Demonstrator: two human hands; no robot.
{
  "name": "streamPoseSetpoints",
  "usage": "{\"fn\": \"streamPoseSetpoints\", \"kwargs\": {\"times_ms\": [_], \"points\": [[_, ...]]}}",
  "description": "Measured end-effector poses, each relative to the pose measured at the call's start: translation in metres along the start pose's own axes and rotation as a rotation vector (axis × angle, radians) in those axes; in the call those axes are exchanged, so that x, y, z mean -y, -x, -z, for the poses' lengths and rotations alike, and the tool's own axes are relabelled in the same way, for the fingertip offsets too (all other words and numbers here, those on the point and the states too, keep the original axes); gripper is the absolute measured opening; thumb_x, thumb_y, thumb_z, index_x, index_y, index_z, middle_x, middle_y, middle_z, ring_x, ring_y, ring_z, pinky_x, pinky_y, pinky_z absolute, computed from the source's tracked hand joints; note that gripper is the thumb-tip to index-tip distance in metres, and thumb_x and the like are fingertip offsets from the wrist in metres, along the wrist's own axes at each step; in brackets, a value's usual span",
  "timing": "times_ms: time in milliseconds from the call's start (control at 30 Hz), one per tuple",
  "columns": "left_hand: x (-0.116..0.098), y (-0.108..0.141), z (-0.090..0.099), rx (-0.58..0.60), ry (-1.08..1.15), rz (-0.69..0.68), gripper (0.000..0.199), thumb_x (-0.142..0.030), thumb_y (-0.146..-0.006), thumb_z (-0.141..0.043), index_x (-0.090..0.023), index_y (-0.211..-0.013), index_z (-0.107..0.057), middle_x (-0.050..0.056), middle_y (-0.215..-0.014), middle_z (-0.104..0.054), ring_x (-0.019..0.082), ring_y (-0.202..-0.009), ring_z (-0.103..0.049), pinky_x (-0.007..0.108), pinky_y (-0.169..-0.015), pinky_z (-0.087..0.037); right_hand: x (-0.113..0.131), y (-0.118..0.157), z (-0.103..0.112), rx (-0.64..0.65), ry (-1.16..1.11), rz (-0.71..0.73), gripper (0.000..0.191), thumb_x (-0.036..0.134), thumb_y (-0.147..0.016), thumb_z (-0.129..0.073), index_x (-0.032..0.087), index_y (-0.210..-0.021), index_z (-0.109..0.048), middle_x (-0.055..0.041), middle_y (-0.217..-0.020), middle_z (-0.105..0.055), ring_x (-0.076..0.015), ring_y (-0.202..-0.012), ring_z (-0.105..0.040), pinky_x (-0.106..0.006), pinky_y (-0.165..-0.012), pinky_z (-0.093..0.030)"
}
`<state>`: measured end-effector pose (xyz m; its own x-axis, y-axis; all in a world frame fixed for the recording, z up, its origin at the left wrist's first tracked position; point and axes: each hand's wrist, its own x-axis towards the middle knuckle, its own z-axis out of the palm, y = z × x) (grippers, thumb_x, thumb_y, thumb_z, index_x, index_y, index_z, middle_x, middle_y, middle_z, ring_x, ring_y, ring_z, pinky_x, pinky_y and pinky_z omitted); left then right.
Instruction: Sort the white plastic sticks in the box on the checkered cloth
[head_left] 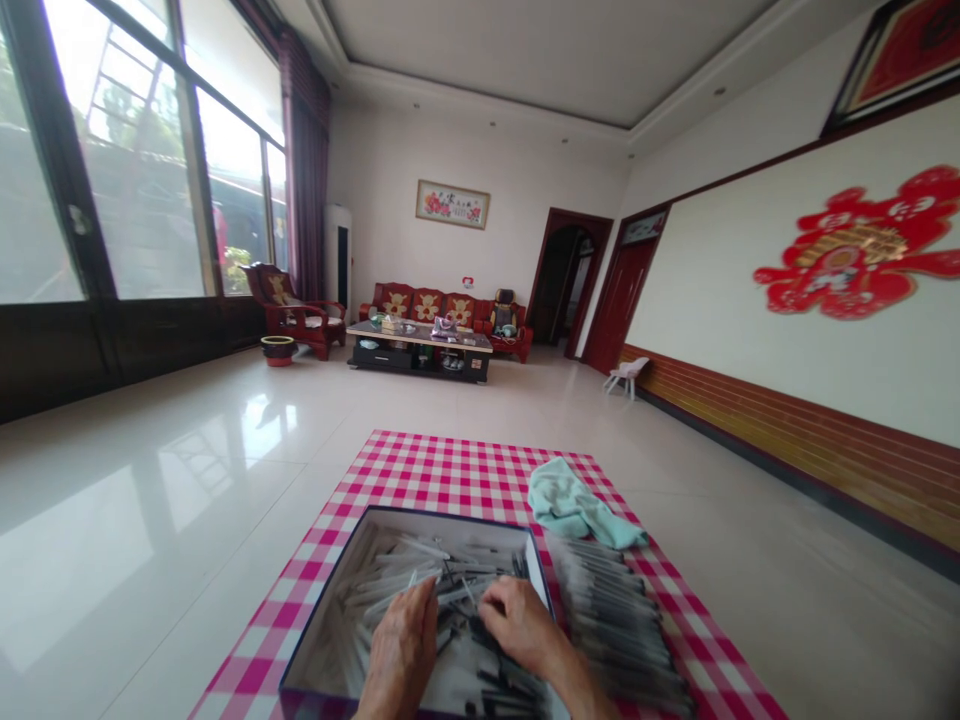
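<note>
A left hand (405, 635) and a right hand (517, 620) hover low over a box, fingers curled, the left palm down and the right with thumb and fingers drawn toward each other; blur leaves it impossible to tell whether either is clamped on a tube. A pale tiled floor (247, 520) spreads around and beyond them, with tall windows (142, 190) off to their left and a wooden sofa (427, 305) well ahead, behind a low coffee table (420, 350). Far to their right, a red ornament (855, 250) hangs on the wall.

Directly beneath the hands, a checkered tablecloth (442, 470) in pink and white carries the open, dark-rimmed box (457, 516). Just right of the right hand, outside the box, lies a row of dark-ended tubes (622, 620), smeared by motion. Beyond that hand and to its right, a mint cloth (562, 500) sits crumpled at the far end of the row. Inside the box, clear tubes (367, 580) lie loose, ahead of the hands and left of the left one, while small black pieces (506, 695) are scattered just below the right hand.
</note>
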<state>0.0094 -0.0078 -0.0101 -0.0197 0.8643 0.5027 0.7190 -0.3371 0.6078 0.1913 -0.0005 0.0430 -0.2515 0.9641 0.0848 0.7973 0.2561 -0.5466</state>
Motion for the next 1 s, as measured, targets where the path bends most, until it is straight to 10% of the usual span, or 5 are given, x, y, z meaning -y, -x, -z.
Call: {"fn": "streamPoseSetpoints", "kwargs": {"times_ms": [500,633,767,867,1000], "points": [[0.003,-0.015,0.019,0.008,0.800,0.415,0.040,-0.053,-0.082,-0.049,-0.016,-0.097,-0.055,0.011,-0.089,-0.073,0.023,-0.074,-0.070,0.031,-0.059,-0.054,0.028,0.006,-0.036,0.163,-0.539,-0.037,0.023,0.019,-0.077,-0.047,0.017,-0.077,-0.069,0.0002,-0.065,-0.068,-0.0135,-0.058,-0.060,-0.019,-0.051,-0.038],[0.004,-0.012,0.014,-0.156,0.460,0.306,0.049,-0.039,-0.085,-0.050,-0.015,-0.127,-0.041,0.016,-0.118,-0.063,0.028,-0.105,-0.062,0.040,-0.080,-0.052,0.021,0.004,-0.022,0.042,-0.435,-0.025,0.023,0.016,-0.074,-0.047,0.017,-0.073,-0.070,0.0004,-0.062,-0.067,-0.0147,-0.059,-0.059,-0.021,-0.053,-0.038],[-0.008,-0.006,0.010,-0.118,-0.029,-0.138,0.050,-0.017,-0.084,-0.047,-0.022,-0.133,-0.040,0.012,-0.141,-0.043,0.032,-0.132,-0.033,0.054,-0.101,-0.032,0.020,0.001,0.000,-0.091,-0.191,0.043,0.022,0.014,-0.072,-0.048,0.017,-0.071,-0.070,-0.0023,-0.069,-0.069,-0.0169,-0.068,-0.061,-0.024,-0.065,-0.040],[-0.015,-0.002,0.010,0.101,-0.175,-0.399,0.048,-0.006,-0.082,-0.044,-0.026,-0.126,-0.049,0.008,-0.126,-0.058,0.029,-0.123,-0.046,0.053,-0.101,-0.031,0.023,-0.001,0.009,-0.067,-0.134,0.056,0.023,0.016,-0.073,-0.047,0.016,-0.069,-0.070,-0.0027,-0.068,-0.069,-0.0162,-0.067,-0.061,-0.023,-0.063,-0.040],[-0.012,0.000,0.007,0.141,-0.195,-0.376,0.036,-0.007,-0.086,-0.038,-0.020,-0.114,-0.055,0.006,-0.086,-0.066,0.019,-0.078,-0.062,0.035,-0.078,-0.048,0.021,-0.003,0.003,0.005,-0.257,0.020,0.020,0.022,-0.075,-0.051,0.015,-0.078,-0.070,-0.0019,-0.070,-0.070,-0.0149,-0.064,-0.060,-0.021,-0.055,-0.039]]}}
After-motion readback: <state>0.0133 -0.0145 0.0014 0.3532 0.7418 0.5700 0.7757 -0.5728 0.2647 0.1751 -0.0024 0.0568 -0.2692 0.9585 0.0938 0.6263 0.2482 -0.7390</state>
